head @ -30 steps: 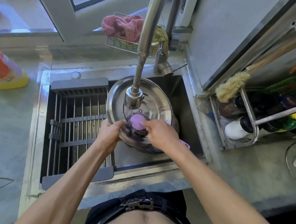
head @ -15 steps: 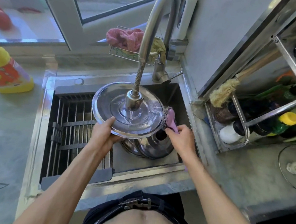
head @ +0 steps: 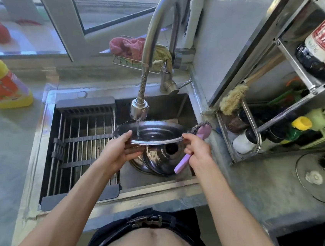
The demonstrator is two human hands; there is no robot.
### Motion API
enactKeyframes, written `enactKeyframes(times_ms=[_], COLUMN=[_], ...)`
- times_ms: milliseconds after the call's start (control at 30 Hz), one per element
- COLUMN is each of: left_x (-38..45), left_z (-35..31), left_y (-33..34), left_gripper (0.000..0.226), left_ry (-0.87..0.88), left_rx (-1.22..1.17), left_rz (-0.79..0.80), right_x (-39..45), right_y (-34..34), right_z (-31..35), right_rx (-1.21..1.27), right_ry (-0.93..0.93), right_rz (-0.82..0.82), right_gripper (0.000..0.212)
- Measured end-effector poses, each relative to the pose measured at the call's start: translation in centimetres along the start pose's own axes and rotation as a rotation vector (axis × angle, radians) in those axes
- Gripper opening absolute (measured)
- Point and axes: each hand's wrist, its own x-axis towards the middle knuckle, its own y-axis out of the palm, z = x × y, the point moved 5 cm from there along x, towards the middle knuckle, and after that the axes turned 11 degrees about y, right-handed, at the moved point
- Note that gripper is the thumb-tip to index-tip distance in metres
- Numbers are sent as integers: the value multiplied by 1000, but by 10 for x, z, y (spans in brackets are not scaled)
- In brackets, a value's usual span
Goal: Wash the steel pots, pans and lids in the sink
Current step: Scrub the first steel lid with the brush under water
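Note:
A round steel lid (head: 152, 132) is held nearly flat under the faucet head (head: 139, 110), with a thin stream of water falling on it. My left hand (head: 120, 150) grips its left rim, thumb on top. My right hand (head: 196, 150) pinches the right rim and also holds a pink-handled steel scrubber (head: 201, 130), whose wire head points up and handle sticks down. Below the lid, a second steel lid with a black knob (head: 160, 158) lies in the sink (head: 181, 106).
A drying rack (head: 83, 146) covers the sink's left half. A yellow detergent bottle (head: 1, 86) stands on the left counter. A steel shelf (head: 278, 115) of bottles and a brush is on the right, with a glass lid (head: 320, 177) on the counter beside it.
The lid has tipped from facing me to nearly flat under the stream. My right hand moved from beside the lid onto its right rim, the scrubber still in it. The view shifted upward.

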Motion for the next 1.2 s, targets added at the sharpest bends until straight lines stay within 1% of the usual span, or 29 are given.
enactKeyframes(times_ms=[33, 67, 133, 167, 200, 233, 267, 333, 367, 400, 433, 467, 500, 533, 600, 667, 733, 800, 867, 900, 1000, 1067, 1133, 1200], left_x=[0, 2, 5, 5, 2, 0, -2, -9, -11, -12, -14, -16, -18, -18, -19, -19, -20, -15, -11, -11, -15, -13, 0, 15], left_z=[-3, -5, -15, -20, -25, -29, -31, -33, -33, -33, -36, -39, -45, -50, -59, -64, -63, -60, -53, -49, -39, -31, -22, -5], left_y=[-6, -14, -24, -25, -21, -14, -5, 17, 29, 39, 49, 57, 63, 69, 77, 81, 84, 84, 82, 81, 82, 75, 57, 34], left_gripper=[33, 44, 69, 72, 70, 65, 60, 54, 52, 47, 37, 26, 19, 16, 17, 22, 19, 16, 21, 26, 35, 34, 27, 23], left_ry=[34, 85, 229, 317, 411, 501, 570, 647, 717, 808, 911, 1016, 1082, 1134, 1206, 1247, 1193, 1036, 873, 825, 779, 719, 568, 367], left_rx=[55, 158, 526, 725, 889, 997, 1046, 1142, 1250, 1358, 1441, 1467, 1462, 1434, 1384, 1319, 1214, 1063, 911, 871, 842, 797, 628, 382], left_rz=[-16, -48, -81, -64, -28, 28, 112, 280, 336, 371, 372, 354, 332, 313, 271, 271, 282, 266, 222, 198, 171, 143, 71, -25], right_x=[0, -2, -5, -6, -7, -8, -10, -10, -12, -15, -18, -21, -25, -27, -30, -32, -32, -31, -31, -31, -28, -28, -27, -27], right_y=[-1, -2, -1, 1, 4, 8, 12, 21, 24, 28, 32, 35, 38, 39, 37, 31, 24, 18, 15, 15, 12, 9, 7, 5], right_z=[3, 6, 11, 13, 14, 16, 17, 20, 22, 24, 27, 30, 34, 39, 50, 63, 72, 75, 72, 70, 64, 60, 56, 52], right_rx=[15, 24, 29, 34, 40, 36, 26, 5, -4, -19, -36, -49, -52, -37, 2, -28, -110, -216, -318, -368, -521, -629, -729, -814], right_ry=[-1, 2, 0, -4, -6, -8, -10, -13, -16, -22, -29, -40, -54, -72, -124, -188, -238, -254, -277, -297, -375, -434, -474, -487], right_rz=[-12, -23, -36, -32, -26, -19, -16, -20, -27, -26, -15, -1, 16, 36, 62, 27, -8, -11, 5, 8, -35, -91, -138, -163], right_gripper=[29, 30, 31, 31, 31, 31, 30, 29, 28, 26, 24, 21, 20, 19, 17, 18, 23, 26, 26, 25, 30, 38, 40, 30])
